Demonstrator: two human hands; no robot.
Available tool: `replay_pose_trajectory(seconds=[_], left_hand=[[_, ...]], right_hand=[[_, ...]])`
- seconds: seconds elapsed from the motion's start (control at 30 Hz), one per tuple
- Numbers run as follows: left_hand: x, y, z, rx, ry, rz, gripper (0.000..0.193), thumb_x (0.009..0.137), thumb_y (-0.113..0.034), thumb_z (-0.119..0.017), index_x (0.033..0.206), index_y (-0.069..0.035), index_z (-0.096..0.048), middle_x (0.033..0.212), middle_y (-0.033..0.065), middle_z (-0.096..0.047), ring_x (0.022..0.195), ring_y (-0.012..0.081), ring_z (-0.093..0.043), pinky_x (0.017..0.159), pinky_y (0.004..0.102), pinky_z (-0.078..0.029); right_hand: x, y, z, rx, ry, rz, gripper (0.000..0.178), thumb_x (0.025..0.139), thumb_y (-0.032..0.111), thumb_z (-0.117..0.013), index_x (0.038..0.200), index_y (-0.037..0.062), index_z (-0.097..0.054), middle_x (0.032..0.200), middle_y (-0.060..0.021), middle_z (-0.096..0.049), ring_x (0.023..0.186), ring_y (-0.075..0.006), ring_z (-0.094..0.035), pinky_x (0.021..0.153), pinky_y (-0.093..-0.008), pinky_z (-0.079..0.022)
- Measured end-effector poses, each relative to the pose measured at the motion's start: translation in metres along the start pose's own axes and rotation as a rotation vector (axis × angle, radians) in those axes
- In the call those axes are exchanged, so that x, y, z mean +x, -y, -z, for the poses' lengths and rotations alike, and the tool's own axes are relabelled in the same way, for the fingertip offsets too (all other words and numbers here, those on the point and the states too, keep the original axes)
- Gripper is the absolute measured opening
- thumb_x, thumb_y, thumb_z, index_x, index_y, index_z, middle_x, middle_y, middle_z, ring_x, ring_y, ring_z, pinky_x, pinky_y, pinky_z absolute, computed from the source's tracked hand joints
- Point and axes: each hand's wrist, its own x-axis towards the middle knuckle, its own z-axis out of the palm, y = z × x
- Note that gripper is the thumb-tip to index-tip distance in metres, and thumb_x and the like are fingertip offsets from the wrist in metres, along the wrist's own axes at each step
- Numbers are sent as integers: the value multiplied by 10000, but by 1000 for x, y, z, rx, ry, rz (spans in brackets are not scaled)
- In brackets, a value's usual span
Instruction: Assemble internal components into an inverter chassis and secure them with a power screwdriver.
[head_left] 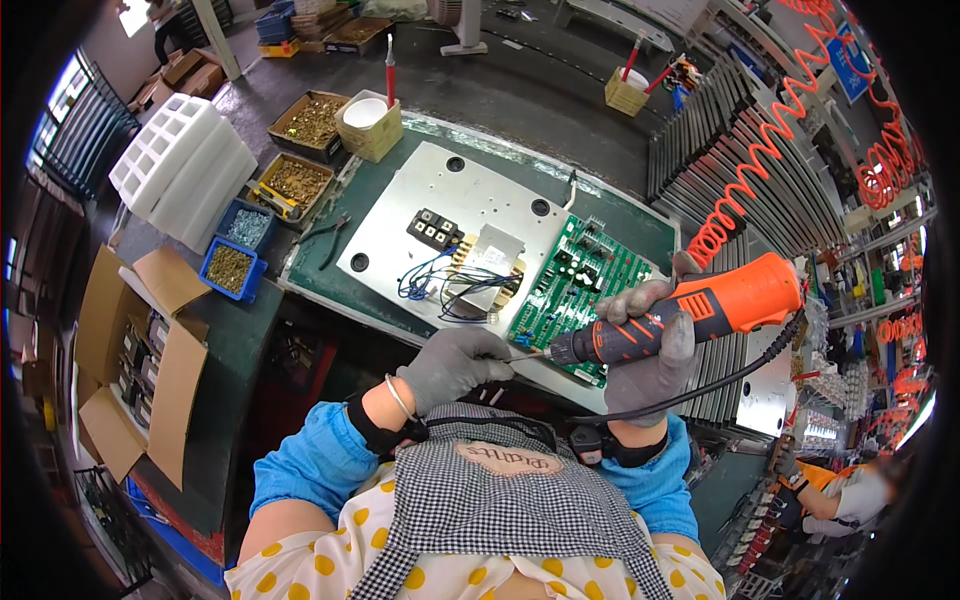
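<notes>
My right hand (655, 345), in a grey glove, is wrapped round an orange and black electric screwdriver (735, 298) held level, its nose pointing left. At the tip of the screwdriver, my gloved left hand (460, 365) pinches the thin bit (527, 356) between thumb and fingers. Both hands are over the near edge of a white metal plate (400, 225) lying on the bench. On the plate sit a green circuit board (570, 275), a transformer (490, 270) with dark blue wires, and a black terminal module (435, 229). Whether a screw is on the bit is too small to tell.
Pliers (327, 240) lie left of the plate. Blue bins (232, 270) and boxes of small hardware (308, 125) line the bench's left end, near an open carton (180, 400) and white foam trays (185, 165). An orange coiled cord (750, 190) hangs at right; a co-worker (840, 495) is lower right.
</notes>
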Motion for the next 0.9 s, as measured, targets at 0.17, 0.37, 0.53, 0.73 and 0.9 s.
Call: replay_pose_trajectory(seconds=[0.17,0.37,0.53,0.73,0.9], left_hand=[[0,-5,0,-138,-32,66,176,780,-111,-768,908,-13,-698,788,25,-635,697,90,-565,636,252,-468],[-2,-15,-4,32,-175,-14,194,781,-110,-762,940,-13,-704,781,18,-625,700,92,-567,642,254,-469],[1,-10,-1,-122,-102,170,283,779,-123,-756,1009,26,-685,803,20,-637,735,101,-591,698,248,-497],[5,17,11,-307,103,202,465,829,-87,-674,1239,96,-550,1025,97,-639,901,133,-611,780,246,-509],[6,29,13,-650,132,302,466,877,50,-519,1339,87,-469,1173,186,-600,1052,247,-633,922,321,-551]], right_hand=[[3,0,1,27,-66,3,627,879,258,-668,1393,87,-352,893,-81,-631,783,-213,-625,802,-456,-528],[7,-4,2,18,-117,23,579,905,234,-641,1391,94,-357,895,-81,-627,772,-214,-619,808,-457,-527],[13,-5,1,53,-81,45,594,914,222,-628,1415,98,-335,909,-80,-620,801,-213,-617,832,-466,-517],[58,4,7,-91,-60,381,573,916,188,-603,1430,112,-360,958,-91,-611,849,-210,-590,882,-468,-490],[106,-16,14,-244,-180,440,579,874,117,-636,1382,73,-362,907,-94,-609,822,-205,-614,842,-406,-509]])
